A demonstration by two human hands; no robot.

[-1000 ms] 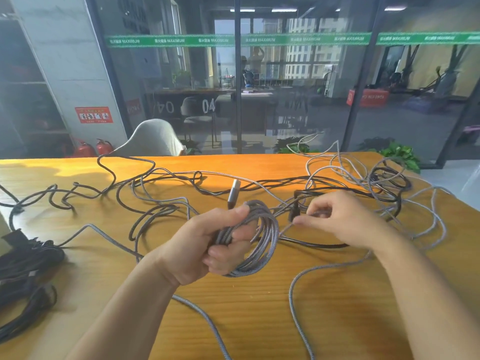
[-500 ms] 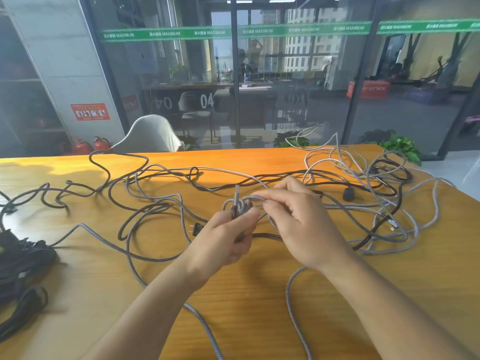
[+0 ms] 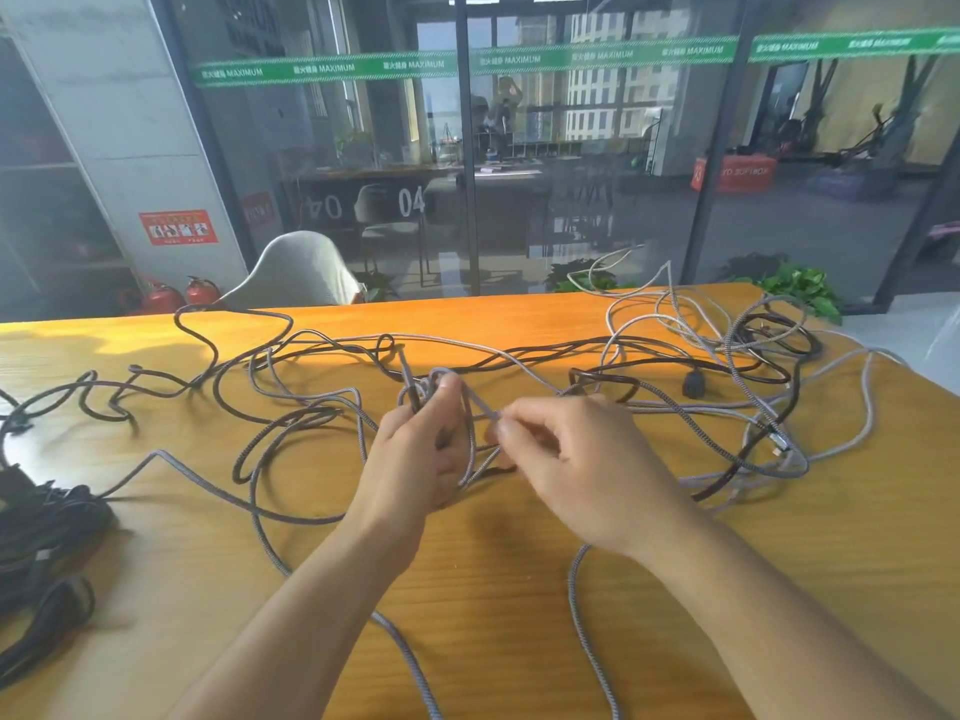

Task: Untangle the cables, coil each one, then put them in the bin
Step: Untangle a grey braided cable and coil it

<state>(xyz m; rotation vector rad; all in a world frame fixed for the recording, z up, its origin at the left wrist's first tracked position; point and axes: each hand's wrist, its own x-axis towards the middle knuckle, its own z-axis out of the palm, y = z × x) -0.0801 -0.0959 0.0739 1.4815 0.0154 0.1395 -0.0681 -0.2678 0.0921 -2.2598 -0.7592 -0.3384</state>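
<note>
Left hand (image 3: 415, 454) curled around a small bundle of grey braided cable (image 3: 462, 433), loops sticking up past the thumb; right hand (image 3: 566, 459) just beside it, fingertips (image 3: 501, 428) pinching a strand of the same cable. Out from the grip on every side, on the wooden table (image 3: 519, 589): tangled black cables (image 3: 234, 366) to the left, grey and black loops (image 3: 753, 387) heaped to the right, more grey cable trailing toward the body. Well left of the grip, a dark bundle of coiled cables (image 3: 47, 532) at the table edge.

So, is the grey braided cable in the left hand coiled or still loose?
Partly coiled: the left hand grips a few loops of grey braided cable; its remainder trails loose across the orange wooden table.
</note>
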